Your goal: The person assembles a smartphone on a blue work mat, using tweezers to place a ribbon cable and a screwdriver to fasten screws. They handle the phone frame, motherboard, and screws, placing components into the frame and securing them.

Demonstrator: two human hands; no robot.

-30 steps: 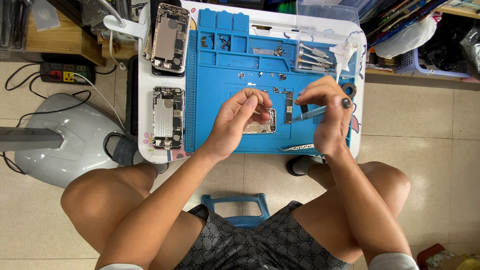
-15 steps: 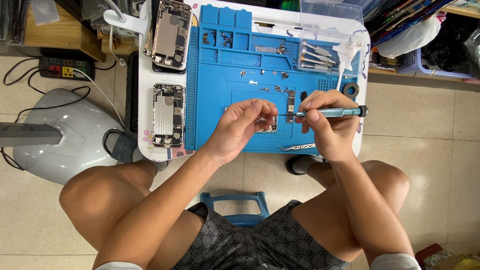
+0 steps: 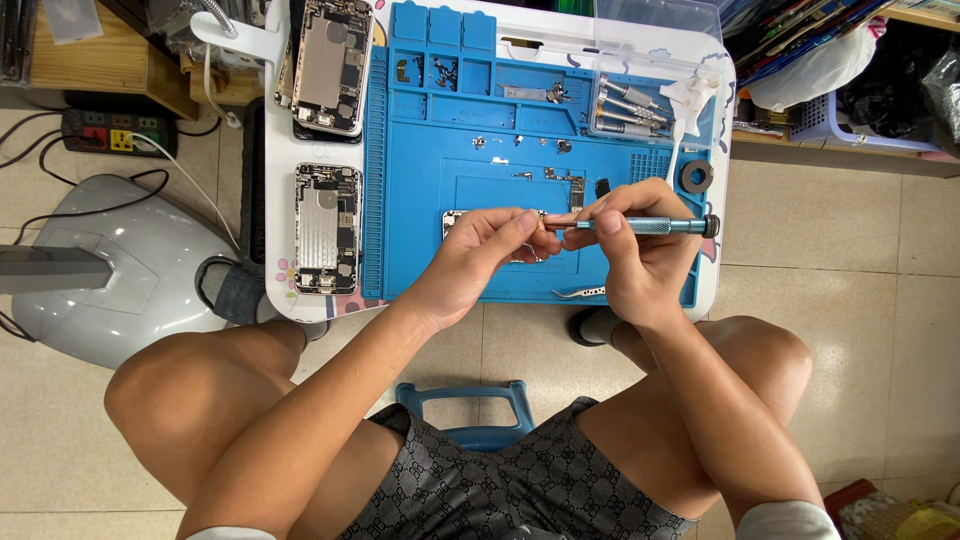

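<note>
My right hand (image 3: 632, 255) grips a blue precision screwdriver (image 3: 650, 226), held level with its tip pointing left. My left hand (image 3: 490, 252) pinches that tip between thumb and fingers. Both hands hover over the blue repair mat (image 3: 420, 180), above a small phone part (image 3: 455, 217) that they mostly hide. Several tiny screws and small parts (image 3: 560, 178) lie on the mat just beyond my fingers. Metal tweezers (image 3: 578, 293) rest at the mat's near edge, under my right wrist.
Two opened phone bodies (image 3: 326, 230) (image 3: 329, 65) lie on the white table (image 3: 275, 200) left of the mat. More screwdrivers (image 3: 628, 110) sit at the mat's far right, near a black ring (image 3: 696, 176). A power strip (image 3: 108, 132), cables and a grey appliance (image 3: 130, 260) are on the floor at left.
The screwdriver swung from a slanted hold over the part to level. My left hand lifted off the part and closed on the screwdriver's tip.
</note>
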